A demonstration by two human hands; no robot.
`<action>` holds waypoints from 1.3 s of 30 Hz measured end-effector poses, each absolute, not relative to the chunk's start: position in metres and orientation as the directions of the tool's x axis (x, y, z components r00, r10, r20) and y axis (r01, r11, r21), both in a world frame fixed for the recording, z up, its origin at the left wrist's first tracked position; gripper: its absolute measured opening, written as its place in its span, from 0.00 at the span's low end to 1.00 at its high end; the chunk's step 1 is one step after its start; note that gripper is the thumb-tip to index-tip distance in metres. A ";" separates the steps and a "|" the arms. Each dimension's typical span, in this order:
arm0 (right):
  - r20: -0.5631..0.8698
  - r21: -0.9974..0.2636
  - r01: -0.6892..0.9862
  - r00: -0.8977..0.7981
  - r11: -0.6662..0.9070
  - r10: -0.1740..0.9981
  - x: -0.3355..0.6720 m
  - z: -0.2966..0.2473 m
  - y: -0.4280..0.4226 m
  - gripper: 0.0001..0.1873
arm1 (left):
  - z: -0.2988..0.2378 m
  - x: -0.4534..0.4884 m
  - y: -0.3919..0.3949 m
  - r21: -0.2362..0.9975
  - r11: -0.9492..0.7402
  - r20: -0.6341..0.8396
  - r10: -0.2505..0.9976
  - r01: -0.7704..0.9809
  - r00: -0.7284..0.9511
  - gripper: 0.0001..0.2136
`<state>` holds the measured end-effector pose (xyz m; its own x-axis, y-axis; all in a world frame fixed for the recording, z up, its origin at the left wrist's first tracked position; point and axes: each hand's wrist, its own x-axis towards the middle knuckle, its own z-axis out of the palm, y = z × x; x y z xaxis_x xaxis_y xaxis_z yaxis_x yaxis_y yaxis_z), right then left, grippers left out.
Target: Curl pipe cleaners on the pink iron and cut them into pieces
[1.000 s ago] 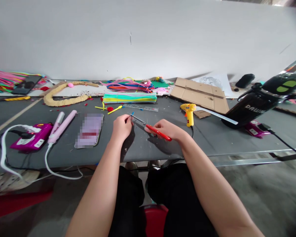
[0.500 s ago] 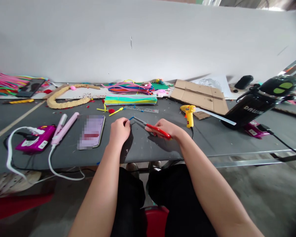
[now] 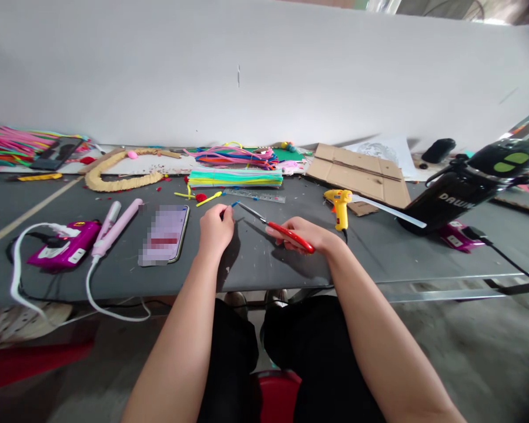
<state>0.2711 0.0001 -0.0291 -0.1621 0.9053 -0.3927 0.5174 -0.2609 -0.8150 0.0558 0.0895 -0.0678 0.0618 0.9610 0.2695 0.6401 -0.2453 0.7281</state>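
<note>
My left hand (image 3: 216, 229) is closed in a pinch on a short blue pipe cleaner piece (image 3: 234, 204) just above the grey table (image 3: 255, 264). My right hand (image 3: 306, 234) grips red-handled scissors (image 3: 275, 226). Their blades reach left and their tip meets the blue piece by my left fingertips. Both forearms come up from the bottom of the view over my black-clad lap.
A phone (image 3: 165, 234) lies left of my left hand, with a pink hair straightener (image 3: 114, 226) and a magenta power strip (image 3: 64, 249) beyond. A yellow glue gun (image 3: 339, 207), cardboard (image 3: 357, 173), a black bottle (image 3: 471, 185), a clear ruler (image 3: 255, 195) and stacked pipe cleaners (image 3: 235, 176) lie behind.
The hands have stayed together at the blue piece. The scissor blades look a little more closed than a second ago. The camera view has shifted slightly.
</note>
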 end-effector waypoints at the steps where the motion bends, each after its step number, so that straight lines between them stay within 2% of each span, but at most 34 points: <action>1: -0.388 -0.811 0.527 -0.161 -0.253 0.908 0.271 -0.030 0.000 0.32 | -0.068 0.057 0.090 0.730 -0.249 0.269 0.961 0.637 0.067 0.11; 21: -0.338 -0.810 0.550 -0.155 -0.203 0.928 0.266 -0.029 -0.001 0.34 | -0.064 0.071 0.086 0.667 -0.297 0.277 0.950 0.683 0.142 0.12; 33: -0.318 -0.815 0.550 -0.158 -0.185 0.935 0.267 -0.031 0.000 0.33 | -0.068 0.070 0.089 0.678 -0.305 0.282 0.948 0.669 0.146 0.14; 39: -0.346 -0.817 0.528 -0.124 -0.233 0.930 0.264 -0.029 0.004 0.34 | -0.072 0.064 0.090 0.651 -0.280 0.249 0.957 0.706 0.151 0.12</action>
